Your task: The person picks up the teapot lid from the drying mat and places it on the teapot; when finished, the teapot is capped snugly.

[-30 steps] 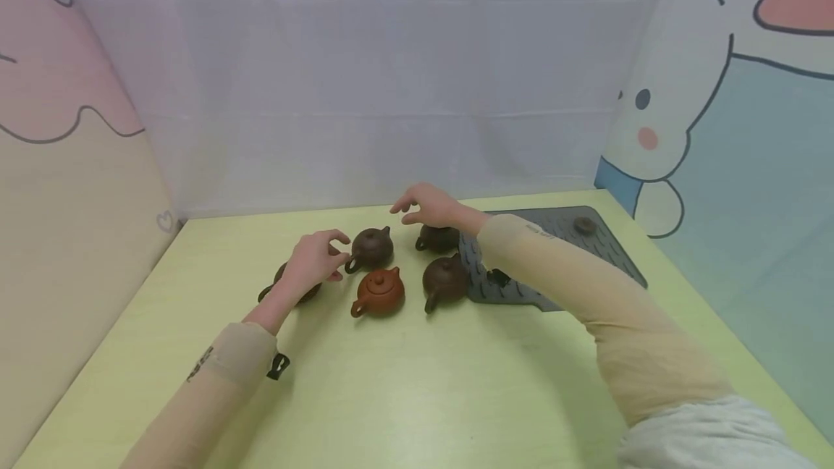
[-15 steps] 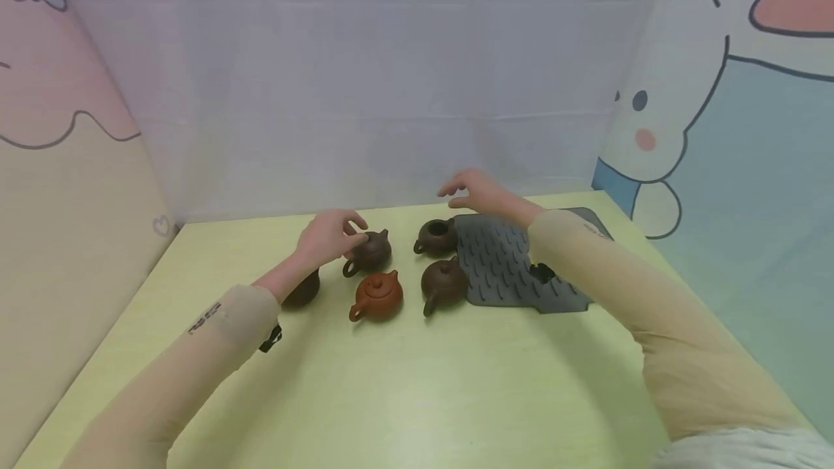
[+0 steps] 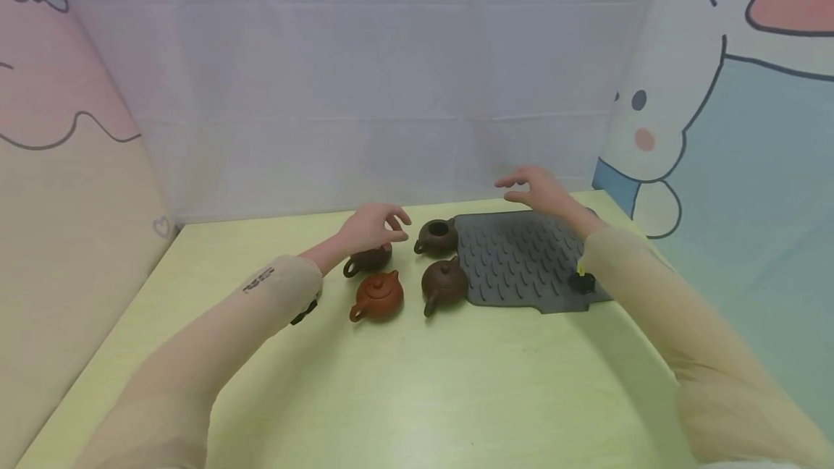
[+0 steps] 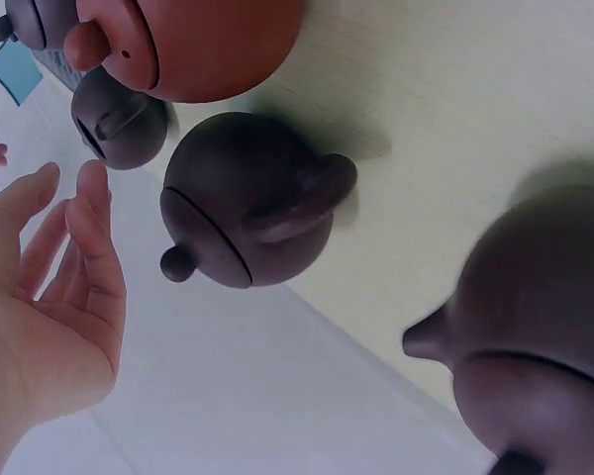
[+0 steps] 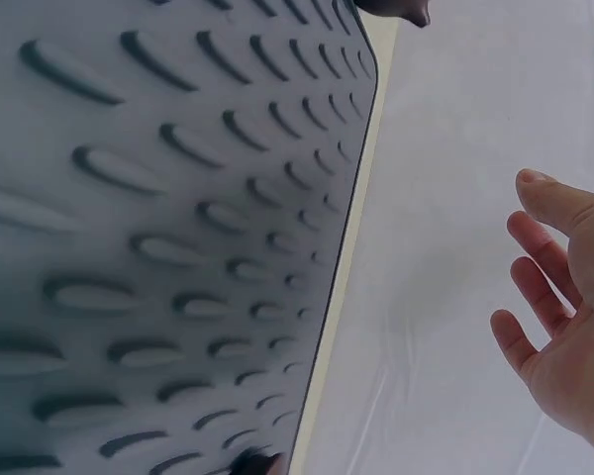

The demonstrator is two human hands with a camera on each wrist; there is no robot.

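Observation:
My left hand point(image 3: 374, 226) hovers over the back-left dark brown teapot point(image 3: 368, 259), fingers loosely bent around nothing. Just right of those fingertips stands a dark brown teapot without its lid point(image 3: 438, 239), its round mouth showing. In front sit a reddish-orange lidded teapot point(image 3: 378, 297) and another dark lidded teapot point(image 3: 444, 282). One more dark teapot point(image 4: 535, 287) appears in the left wrist view; my left sleeve hides it in the head view. Over the back of the grey ridged mat point(image 3: 515, 259), my right hand point(image 3: 536, 190) is raised with relaxed fingers, holding nothing.
A pale yellow table point(image 3: 404, 396) carries everything. White sheeting point(image 3: 313, 93) hangs behind its back edge, and printed cartoon panels stand at both sides. A dark, partly cut-off object point(image 5: 255, 461) shows at the bottom of the right wrist view; its kind is unclear.
My left hand has moved right, from beside the far-left teapot to past the back-left one. My right hand has moved right from above the lidless teapot, uncovering it and the mat's left part.

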